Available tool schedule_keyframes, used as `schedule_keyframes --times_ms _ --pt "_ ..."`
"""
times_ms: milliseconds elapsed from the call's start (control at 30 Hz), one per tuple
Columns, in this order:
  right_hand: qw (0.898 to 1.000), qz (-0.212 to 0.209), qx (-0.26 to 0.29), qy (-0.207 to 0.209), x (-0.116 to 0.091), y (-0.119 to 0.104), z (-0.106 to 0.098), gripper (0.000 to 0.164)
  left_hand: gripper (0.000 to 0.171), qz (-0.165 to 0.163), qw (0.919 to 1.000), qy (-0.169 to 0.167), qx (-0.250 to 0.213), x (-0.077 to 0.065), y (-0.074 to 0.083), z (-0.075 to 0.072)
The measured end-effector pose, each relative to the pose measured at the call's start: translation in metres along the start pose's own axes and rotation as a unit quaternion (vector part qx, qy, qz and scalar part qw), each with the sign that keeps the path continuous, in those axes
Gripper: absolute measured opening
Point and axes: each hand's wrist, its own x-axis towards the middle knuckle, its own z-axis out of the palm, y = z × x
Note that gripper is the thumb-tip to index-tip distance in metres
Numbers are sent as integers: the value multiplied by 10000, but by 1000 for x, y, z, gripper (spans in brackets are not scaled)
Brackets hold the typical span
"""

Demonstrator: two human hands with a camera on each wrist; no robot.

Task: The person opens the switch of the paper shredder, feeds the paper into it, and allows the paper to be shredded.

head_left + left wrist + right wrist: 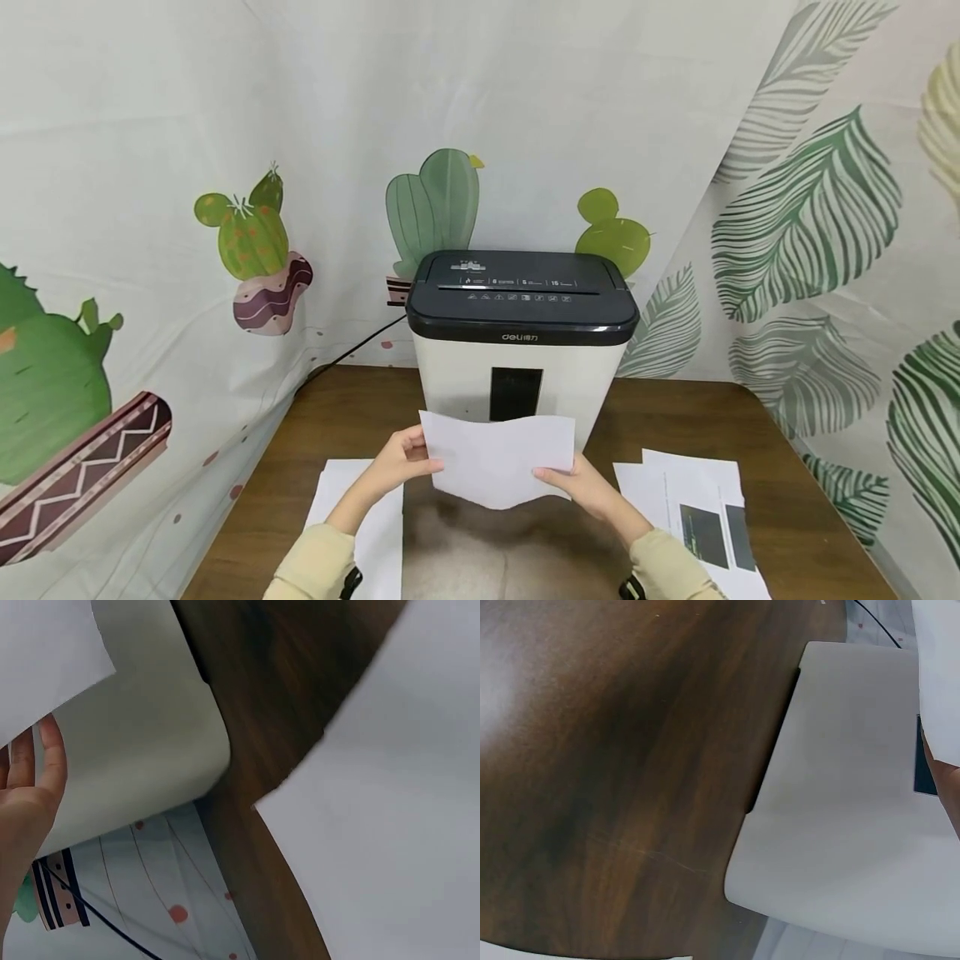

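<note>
A white sheet of paper (498, 462) is held up in front of a paper shredder (450, 367), its middle sagging a little. At its left edge my left hand (401, 462) pinches it, thumb on the near face and fingers behind. On the opposite side my right hand (581, 483) grips the right edge, thumb in front; its other fingers are mostly hidden. The shredder has a white body and a dark top with a narrow slot (517, 289). In the left wrist view, fingers (52, 754) show beneath the sheet (45, 660). Only a sliver of the right hand (946, 787) appears in its wrist view.
White paper (380, 542) lies on the brown wooden table (360, 400) beside my left forearm. To the right lie overlapping sheets (660, 508), some with dark printed blocks. A black cord (360, 343) runs left from the shredder. Behind hangs a plant-patterned cloth (540, 108).
</note>
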Motion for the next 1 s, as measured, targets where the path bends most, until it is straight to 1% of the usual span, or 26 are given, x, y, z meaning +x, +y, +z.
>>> schedule_keyframes --times_ms 33,133,233,300,367,433,500,600,667,767,900,1000 --pt "10000 24 -19 18 -1 -2 0 48 42 52 10000 1 -23 2 0 2" --pt "10000 34 -42 37 -2 -5 0 49 51 50 9999 71 -126 6 0 7" --pt "10000 -5 -5 54 -3 -7 0 49 60 -58 9995 132 -275 8 -1 11" --pt "9999 -57 89 110 -3 -7 0 49 53 -236 9989 257 -306 8 -1 13" --pt "9996 -91 175 206 -2 -8 1 49 42 -411 9977 426 -342 8 -1 16" --pt "9991 -113 258 326 -1 -8 3 50 32 -487 9962 619 -378 8 0 20" --pt "9986 -77 293 438 0 -8 4 51 29 -512 9947 791 -421 10 2 24" --pt "9979 5 316 566 2 -10 7 51 27 -424 9927 1056 -398 10 7 29" --pt "9972 84 315 673 3 -11 8 51 24 -346 9911 1254 -278 9 13 32" --pt "9965 118 324 763 3 -12 8 48 22 -138 9896 1430 -41 7 22 35" --pt "9976 121 285 627 3 -14 7 48 23 3 9882 1526 165 8 33 37" --pt "9982 92 176 569 4 -17 5 48 23 -67 9842 1752 235 12 37 37"
